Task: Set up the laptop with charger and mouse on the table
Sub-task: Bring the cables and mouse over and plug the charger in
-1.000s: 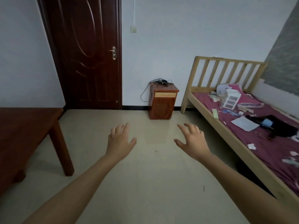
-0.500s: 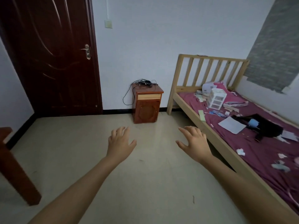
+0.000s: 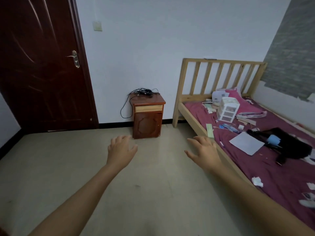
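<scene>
A tangle of black cables with a dark block, likely the charger (image 3: 144, 92), lies on top of a small reddish-brown nightstand (image 3: 147, 116) against the far wall. One cable hangs down its left side. My left hand (image 3: 121, 151) and my right hand (image 3: 203, 151) are stretched out in front of me over the floor, palms down, fingers relaxed and spread, holding nothing. Both are well short of the nightstand. No laptop, mouse or table shows in this view.
A dark wooden door (image 3: 42, 65) stands shut at the left. A pale wooden bed (image 3: 196, 120) with a maroon sheet fills the right side, littered with papers, a small white drawer unit (image 3: 228, 109) and a black item (image 3: 288, 145). Beige floor (image 3: 68, 167) lies between.
The view has swung right and moved forward: the table at the left has left the frame, and the nightstand and bed are nearer. Both hands stay open and outstretched.
</scene>
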Available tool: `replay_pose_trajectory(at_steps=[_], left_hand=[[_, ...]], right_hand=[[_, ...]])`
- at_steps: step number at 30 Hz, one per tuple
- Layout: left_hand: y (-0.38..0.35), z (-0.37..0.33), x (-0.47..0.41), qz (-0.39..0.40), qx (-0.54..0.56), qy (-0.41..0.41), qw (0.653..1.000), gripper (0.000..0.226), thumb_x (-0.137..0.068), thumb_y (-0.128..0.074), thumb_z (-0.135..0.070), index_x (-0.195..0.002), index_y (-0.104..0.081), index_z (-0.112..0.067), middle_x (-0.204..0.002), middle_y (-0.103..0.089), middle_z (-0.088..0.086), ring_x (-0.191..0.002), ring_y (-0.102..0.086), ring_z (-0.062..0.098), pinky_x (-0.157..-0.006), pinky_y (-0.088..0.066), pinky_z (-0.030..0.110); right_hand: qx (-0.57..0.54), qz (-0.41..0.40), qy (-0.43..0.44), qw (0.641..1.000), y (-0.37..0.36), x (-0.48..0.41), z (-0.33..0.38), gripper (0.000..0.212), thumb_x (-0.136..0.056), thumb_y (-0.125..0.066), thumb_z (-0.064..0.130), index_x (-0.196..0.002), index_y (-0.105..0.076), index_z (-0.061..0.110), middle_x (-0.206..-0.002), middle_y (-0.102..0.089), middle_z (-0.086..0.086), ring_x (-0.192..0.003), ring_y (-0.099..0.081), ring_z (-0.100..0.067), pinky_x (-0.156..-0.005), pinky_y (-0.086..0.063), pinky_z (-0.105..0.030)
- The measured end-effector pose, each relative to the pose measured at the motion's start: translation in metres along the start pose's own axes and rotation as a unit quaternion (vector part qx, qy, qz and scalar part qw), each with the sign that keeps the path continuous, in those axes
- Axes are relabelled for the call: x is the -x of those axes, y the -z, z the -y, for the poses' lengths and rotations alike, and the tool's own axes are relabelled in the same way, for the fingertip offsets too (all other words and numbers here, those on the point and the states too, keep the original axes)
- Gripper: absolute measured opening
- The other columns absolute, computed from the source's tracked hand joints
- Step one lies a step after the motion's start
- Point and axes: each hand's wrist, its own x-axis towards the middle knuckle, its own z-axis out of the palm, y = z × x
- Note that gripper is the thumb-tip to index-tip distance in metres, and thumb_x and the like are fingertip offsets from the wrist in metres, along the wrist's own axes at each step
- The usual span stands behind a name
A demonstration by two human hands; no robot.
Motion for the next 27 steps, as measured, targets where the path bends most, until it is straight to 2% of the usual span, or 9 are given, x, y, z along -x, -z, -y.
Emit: replay_pose_trajectory(at_steps=[6, 14, 22, 27], left_hand=[[-0.039, -0.034, -0.053, -0.020, 0.007, 0.047, 0.999, 0.047, -0.090, -0.052, -0.033, -0.133, -0.046, -0.014, -0.138, -0.044, 0.010, -0.128, -0.031, 0.030, -0.104, -0.027, 0.039], [-0.079, -0.023, -0.128, -0.015, 0.001, 0.094, 0.995, 0.048, -0.091, -0.051, -0.034, -0.134, -0.044, -0.015, -0.139, -0.043, 0.009, -0.130, -0.029, 0.028, -0.105, -0.026, 0.040], [-0.102, 0.005, -0.277, -0.040, 0.023, 0.110, 0.993, 0.046, -0.091, -0.051, -0.032, -0.133, -0.045, -0.015, -0.136, -0.044, 0.009, -0.128, -0.030, 0.028, -0.104, -0.027, 0.039], [-0.109, 0.014, -0.377, -0.051, 0.035, 0.096, 0.993, 0.048, -0.091, -0.051, -0.033, -0.134, -0.045, -0.014, -0.137, -0.045, 0.008, -0.127, -0.032, 0.028, -0.103, -0.028, 0.039]], right_hand=[[-0.013, 0.022, 0.036, 0.999, -0.019, -0.072, -0.057, 0.049, -0.091, -0.047, 0.046, -0.135, -0.044, 0.025, -0.139, -0.043, 0.000, -0.131, -0.033, -0.017, -0.106, -0.024, -0.035], [-0.034, 0.051, 0.063, 0.996, -0.073, -0.174, -0.077, 0.050, -0.091, -0.045, 0.049, -0.136, -0.042, 0.028, -0.139, -0.044, 0.002, -0.131, -0.033, -0.015, -0.107, -0.025, -0.033], [-0.040, 0.032, 0.094, 0.994, -0.106, -0.325, -0.070, 0.050, -0.091, -0.049, 0.043, -0.137, -0.043, 0.022, -0.137, -0.046, -0.002, -0.130, -0.035, -0.018, -0.105, -0.025, -0.032], [-0.044, 0.015, 0.093, 0.995, -0.124, -0.418, -0.069, 0.054, -0.087, -0.044, 0.049, -0.133, -0.048, 0.021, -0.132, -0.051, -0.002, -0.127, -0.039, -0.019, -0.103, -0.030, -0.036]])
